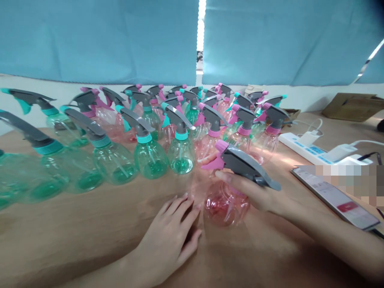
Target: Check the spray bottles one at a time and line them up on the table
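A pink see-through spray bottle (223, 206) with a grey and pink trigger head stands close in front of me. My right hand (246, 186) is closed round its neck just under the trigger; some of the fingers are hidden behind the bottle. Flat on the table to the left of this bottle lies my left hand (174, 232), fingers stretched out and holding nothing. Its fingertips are near the bottle's base. Beyond both hands stand several more spray bottles, among them a green one (151, 160) and a clear green one with a turquoise collar (181, 156).
Rows of green and pink spray bottles fill the back and left of the wooden table (99, 236). On the right are a white power strip (306, 149) with plugged-in chargers and a phone (336, 200). A cardboard box (352, 107) sits at the back right, below blue curtains (99, 40).
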The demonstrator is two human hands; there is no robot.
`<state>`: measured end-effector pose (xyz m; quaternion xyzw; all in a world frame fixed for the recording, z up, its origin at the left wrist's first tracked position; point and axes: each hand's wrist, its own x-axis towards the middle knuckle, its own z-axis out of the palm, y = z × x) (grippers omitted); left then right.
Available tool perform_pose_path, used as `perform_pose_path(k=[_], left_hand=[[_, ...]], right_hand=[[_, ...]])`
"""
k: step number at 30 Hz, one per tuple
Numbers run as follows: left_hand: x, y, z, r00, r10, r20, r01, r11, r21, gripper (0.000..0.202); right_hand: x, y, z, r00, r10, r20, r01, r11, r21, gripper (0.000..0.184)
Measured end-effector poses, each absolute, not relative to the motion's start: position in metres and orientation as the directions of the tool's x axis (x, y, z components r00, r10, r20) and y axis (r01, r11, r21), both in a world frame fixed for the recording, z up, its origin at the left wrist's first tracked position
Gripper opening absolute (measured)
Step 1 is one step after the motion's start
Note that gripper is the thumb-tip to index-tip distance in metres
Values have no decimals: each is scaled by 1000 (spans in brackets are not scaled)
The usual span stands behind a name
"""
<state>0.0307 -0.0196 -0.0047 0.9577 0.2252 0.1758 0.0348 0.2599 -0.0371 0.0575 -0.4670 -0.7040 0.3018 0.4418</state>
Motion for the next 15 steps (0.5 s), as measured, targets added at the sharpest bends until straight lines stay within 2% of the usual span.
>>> perform_pose_path(k=[5,15], left_hand=[[30,-19,-3,833,445,329,422,-895,142,33],[30,-20,-4,837,445,318,420,-895,149,34]], right_hand=[[262,-38,54,-217,940,264,327,325,-888,30],[264,-36,53,-188,927,325,391,374,-841,20]])
